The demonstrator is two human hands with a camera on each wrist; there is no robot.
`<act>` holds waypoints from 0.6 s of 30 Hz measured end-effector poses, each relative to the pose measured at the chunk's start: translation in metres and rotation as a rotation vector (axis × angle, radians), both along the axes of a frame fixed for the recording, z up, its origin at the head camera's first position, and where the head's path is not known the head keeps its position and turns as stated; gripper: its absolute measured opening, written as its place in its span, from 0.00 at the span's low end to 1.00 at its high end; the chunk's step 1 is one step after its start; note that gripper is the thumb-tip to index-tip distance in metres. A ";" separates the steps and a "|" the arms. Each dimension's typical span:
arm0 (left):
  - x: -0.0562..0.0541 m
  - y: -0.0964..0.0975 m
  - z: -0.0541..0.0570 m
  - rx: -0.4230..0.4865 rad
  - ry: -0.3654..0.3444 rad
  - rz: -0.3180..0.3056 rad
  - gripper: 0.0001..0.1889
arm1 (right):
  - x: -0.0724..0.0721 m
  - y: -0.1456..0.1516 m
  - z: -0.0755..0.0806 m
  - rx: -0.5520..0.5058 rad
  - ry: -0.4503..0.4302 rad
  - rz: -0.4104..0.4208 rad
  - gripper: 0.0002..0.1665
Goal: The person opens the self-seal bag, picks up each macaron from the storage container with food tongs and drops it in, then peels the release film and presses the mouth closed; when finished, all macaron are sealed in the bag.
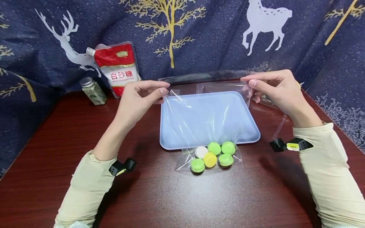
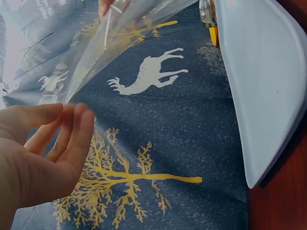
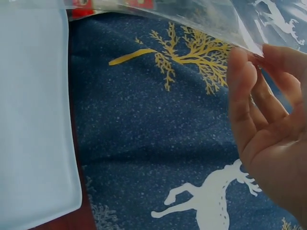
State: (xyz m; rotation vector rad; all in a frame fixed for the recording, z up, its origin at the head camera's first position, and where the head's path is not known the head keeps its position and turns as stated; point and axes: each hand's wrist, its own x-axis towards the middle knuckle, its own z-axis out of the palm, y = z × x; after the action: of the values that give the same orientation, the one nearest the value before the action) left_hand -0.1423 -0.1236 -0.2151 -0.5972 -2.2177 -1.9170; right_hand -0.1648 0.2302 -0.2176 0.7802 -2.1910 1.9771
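Observation:
A clear plastic bag [image 1: 211, 123] hangs between the two hands, its lower end holding several small macarons [image 1: 210, 159] in green, yellow and white. My left hand [image 1: 141, 98] pinches the bag's upper left corner between thumb and fingers. At the opposite upper corner, my right hand [image 1: 275, 88] pinches the film the same way. In the left wrist view the bag's edge rises from the left hand's fingertips [image 2: 85, 115]. The right wrist view has film stretching leftward from the right fingertips. Behind the bag lies a pale blue tray [image 1: 251, 131], seen through it.
A red and white bag of white granulated sugar [image 1: 121, 69] leans on the patterned backdrop cloth [image 1: 216, 34] at the back left. Beside it a glass spice jar [image 1: 93, 91] is tilted. More clear plastic [image 1: 268, 100] lies behind the right hand on the dark wooden table [image 1: 142, 196].

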 end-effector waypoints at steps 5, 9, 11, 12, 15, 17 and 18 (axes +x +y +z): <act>-0.002 0.001 -0.003 0.027 0.048 0.017 0.09 | -0.003 -0.004 -0.004 -0.086 0.023 -0.012 0.12; -0.003 0.001 -0.004 0.021 0.094 0.008 0.10 | -0.005 -0.008 -0.009 -0.299 -0.020 0.108 0.12; -0.004 0.001 -0.004 0.021 0.137 -0.007 0.11 | -0.006 -0.011 -0.012 -0.407 -0.057 0.177 0.12; -0.004 0.001 -0.004 0.022 0.160 -0.015 0.11 | -0.007 -0.012 -0.013 -0.462 -0.082 0.208 0.13; -0.004 0.001 -0.005 0.049 0.216 -0.057 0.11 | -0.009 -0.013 -0.018 -0.559 -0.117 0.260 0.13; -0.005 0.001 -0.005 0.078 0.244 -0.094 0.11 | -0.010 -0.013 -0.020 -0.630 -0.151 0.304 0.12; -0.005 0.001 -0.005 0.091 0.258 -0.111 0.10 | -0.011 -0.013 -0.021 -0.661 -0.162 0.325 0.12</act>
State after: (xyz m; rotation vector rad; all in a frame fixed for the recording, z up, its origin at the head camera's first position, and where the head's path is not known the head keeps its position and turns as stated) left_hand -0.1475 -0.1225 -0.2205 -0.9133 -1.9659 -1.8581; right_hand -0.1754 0.2171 -0.2384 0.9185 -1.3536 2.7655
